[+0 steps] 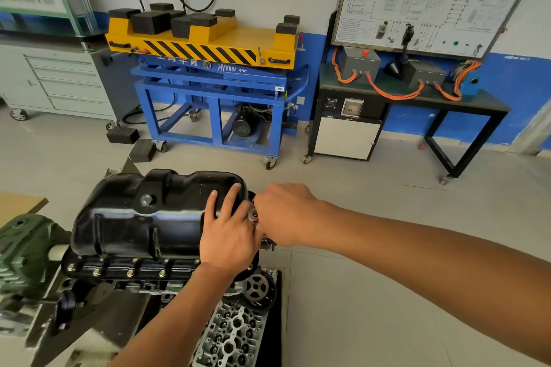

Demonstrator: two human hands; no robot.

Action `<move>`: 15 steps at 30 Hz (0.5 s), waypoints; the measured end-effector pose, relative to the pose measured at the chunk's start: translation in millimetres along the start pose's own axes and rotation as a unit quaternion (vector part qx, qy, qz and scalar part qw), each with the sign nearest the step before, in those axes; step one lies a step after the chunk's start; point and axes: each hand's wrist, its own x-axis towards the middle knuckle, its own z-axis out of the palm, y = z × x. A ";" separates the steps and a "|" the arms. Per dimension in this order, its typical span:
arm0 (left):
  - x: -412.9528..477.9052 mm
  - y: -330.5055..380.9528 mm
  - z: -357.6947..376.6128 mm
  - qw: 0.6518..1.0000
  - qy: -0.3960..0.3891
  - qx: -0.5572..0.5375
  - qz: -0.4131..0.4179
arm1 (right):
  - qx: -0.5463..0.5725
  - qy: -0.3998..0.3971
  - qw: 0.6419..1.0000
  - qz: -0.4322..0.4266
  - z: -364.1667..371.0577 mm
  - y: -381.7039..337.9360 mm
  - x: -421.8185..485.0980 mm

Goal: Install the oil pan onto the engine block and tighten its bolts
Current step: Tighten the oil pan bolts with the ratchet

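Workshop floor of pale tile is spreading out beyond our arms, with a blue and yellow lift cart (pixel 205 68) standing well past our fingertips against the wall and a wiring display board (pixel 423 0) hanging off beyond our right hand. We are standing over the engine block (pixel 155 283), which is sitting upside down beneath our forearms so its underside faces up for the job. On it the black oil pan (pixel 143 211) is lying seated, directly under and ahead of our left hand (pixel 229 235). We are spreading that hand flat and wide over the pan's end nearest our right hand, probably to keep it from shifting on the flange. Along the flange edge nearest us, just beside our left wrist, a row of flange bolts (pixel 129 272) is already sitting in place. Our right hand (pixel 286 211) is closing around a small ratchet (pixel 253 215), whose round head is showing between the two hands, touching our left fingers. We judge that we are tightening a bolt at this end; the bolt itself is hidden.
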 end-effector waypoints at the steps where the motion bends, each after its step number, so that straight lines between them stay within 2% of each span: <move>1: 0.2 0.5 0.2 1.000 0.003 -0.004 -0.003 | -0.020 0.001 1.000 -0.009 -1.3 0.1 0.5; 4: 0.1 1.5 0.9 1.000 0.008 -0.013 -0.010 | -0.042 -0.002 0.998 -0.044 -10.0 3.1 2.6; 15: 0.1 1.9 0.5 0.999 0.031 -0.008 -0.013 | -0.061 0.091 0.983 -0.145 15.9 14.7 13.7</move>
